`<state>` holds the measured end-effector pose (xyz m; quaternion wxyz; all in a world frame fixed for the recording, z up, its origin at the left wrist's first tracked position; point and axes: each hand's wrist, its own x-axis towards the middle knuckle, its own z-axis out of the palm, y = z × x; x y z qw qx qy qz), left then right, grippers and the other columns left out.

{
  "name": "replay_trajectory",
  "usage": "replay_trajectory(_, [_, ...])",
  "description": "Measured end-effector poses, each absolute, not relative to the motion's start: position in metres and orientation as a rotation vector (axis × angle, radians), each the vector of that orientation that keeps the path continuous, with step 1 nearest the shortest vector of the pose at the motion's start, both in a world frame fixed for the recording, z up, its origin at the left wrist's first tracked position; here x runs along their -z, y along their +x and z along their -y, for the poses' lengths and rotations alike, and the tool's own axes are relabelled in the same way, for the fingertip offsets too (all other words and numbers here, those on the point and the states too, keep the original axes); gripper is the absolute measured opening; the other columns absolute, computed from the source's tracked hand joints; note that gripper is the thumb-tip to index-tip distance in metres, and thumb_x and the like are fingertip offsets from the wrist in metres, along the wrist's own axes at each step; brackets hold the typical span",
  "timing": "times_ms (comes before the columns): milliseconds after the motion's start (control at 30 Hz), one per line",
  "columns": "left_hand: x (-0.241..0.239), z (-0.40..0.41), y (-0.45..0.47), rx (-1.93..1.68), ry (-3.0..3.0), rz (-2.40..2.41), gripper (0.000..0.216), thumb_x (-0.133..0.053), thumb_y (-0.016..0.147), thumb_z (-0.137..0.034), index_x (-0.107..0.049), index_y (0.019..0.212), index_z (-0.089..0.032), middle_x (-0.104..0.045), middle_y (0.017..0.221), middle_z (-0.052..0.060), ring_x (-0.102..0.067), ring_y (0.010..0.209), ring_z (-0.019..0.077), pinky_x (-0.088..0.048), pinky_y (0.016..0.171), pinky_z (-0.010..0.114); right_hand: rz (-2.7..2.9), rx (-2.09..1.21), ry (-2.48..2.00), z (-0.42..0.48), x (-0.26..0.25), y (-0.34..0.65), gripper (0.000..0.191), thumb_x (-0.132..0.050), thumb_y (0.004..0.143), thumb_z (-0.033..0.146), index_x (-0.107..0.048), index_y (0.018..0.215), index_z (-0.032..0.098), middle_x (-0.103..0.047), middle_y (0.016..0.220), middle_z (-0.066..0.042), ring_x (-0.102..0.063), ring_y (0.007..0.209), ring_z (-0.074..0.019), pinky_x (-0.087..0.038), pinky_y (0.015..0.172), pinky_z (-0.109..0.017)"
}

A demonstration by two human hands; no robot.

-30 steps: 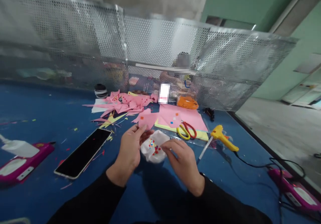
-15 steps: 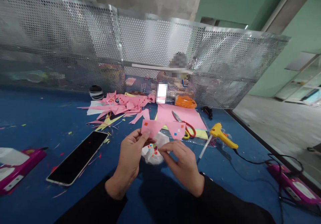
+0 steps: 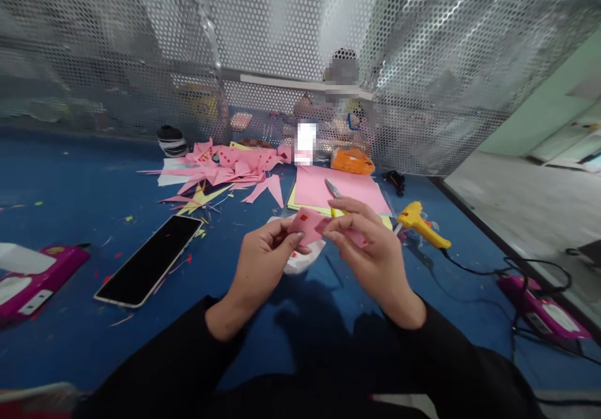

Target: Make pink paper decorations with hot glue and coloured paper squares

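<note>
Both hands meet above the blue table (image 3: 70, 175) and share one small pink paper piece (image 3: 307, 226), held in the air just over a crumpled white wad (image 3: 300, 262) that lies on the table. The left hand (image 3: 263, 262) has its fingers curled in, with thumb and forefinger pinched on the paper's left end. The right hand (image 3: 375, 256) is likewise closed, pinching the right end from above. A tiny red square (image 3: 303, 217) sits on the paper's face.

The paper looks thin, so a pull in opposite directions could tear or crease it. A fingertip sliding across the face could rub the red square loose. The wad is directly below the hands, and a dropped wrist could knock it.

The yellow glue gun (image 3: 420, 223) lies near the right hand, and its black cable (image 3: 474, 262) trails past that forearm. A sleeve catching the cable could drag the gun, and its tip may be hot. Scissors (image 3: 334, 188) rest on the pink sheet (image 3: 319, 184) just behind the right fingers, with the blade towards them. The phone (image 3: 150, 259) lies well to the left.
</note>
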<state>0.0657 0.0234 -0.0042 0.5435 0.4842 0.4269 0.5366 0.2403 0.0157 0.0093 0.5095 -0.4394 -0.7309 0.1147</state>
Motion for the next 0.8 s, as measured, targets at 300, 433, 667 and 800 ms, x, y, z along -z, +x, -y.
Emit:
replay_trajectory(300, [0.0068, -0.0233, 0.0659, -1.255, 1.186, -1.043, 0.046, -0.081, 0.075, -0.028, -0.070, 0.119, -0.019, -0.079, 0.090, 0.007, -0.073, 0.077, 0.0201, -0.055, 0.068, 0.026, 1.682, -0.618, -1.218, -0.0232, -0.0054, 0.2454, 0.008, -0.067, 0.084, 0.025, -0.070, 0.078, 0.020, -0.072, 0.079, -0.002, -0.064, 0.074, -0.0167, -0.050, 0.068, -0.032])
replay_trajectory(433, [0.0099, -0.0212, 0.0652, -1.395, 1.337, -1.189, 0.053, -0.084, 0.073, -0.026, -0.065, 0.122, -0.024, -0.077, 0.095, 0.004, -0.073, 0.086, 0.0207, -0.055, 0.073, 0.025, 1.643, -0.664, -1.240, -0.0230, -0.0056, 0.2475, 0.009, -0.066, 0.084, 0.027, -0.070, 0.078, 0.020, -0.071, 0.077, -0.002, -0.062, 0.068, -0.0148, -0.048, 0.058, -0.028])
replay_trajectory(667, [0.0049, -0.0194, 0.0661, -1.301, 1.485, -1.146, 0.012, -0.077, 0.078, -0.027, -0.068, 0.072, -0.021, -0.071, 0.071, 0.000, -0.068, 0.068, 0.0169, -0.052, 0.067, 0.025, 1.649, -0.617, -1.262, -0.0269, -0.0046, 0.2506, 0.008, -0.066, 0.083, 0.025, -0.071, 0.079, 0.020, -0.072, 0.078, -0.003, -0.063, 0.073, -0.0167, -0.051, 0.067, -0.033])
replay_trajectory(800, [0.0055, -0.0220, 0.0656, -1.167, 1.401, -1.101, 0.008, -0.076, 0.077, -0.028, -0.079, 0.078, -0.021, -0.078, 0.076, 0.004, -0.069, 0.072, 0.0194, -0.051, 0.067, 0.027, 1.662, -0.622, -1.242, -0.0265, -0.0036, 0.2493, 0.007, -0.066, 0.083, 0.024, -0.071, 0.078, 0.021, -0.072, 0.078, -0.002, -0.066, 0.078, -0.0182, -0.054, 0.073, -0.035])
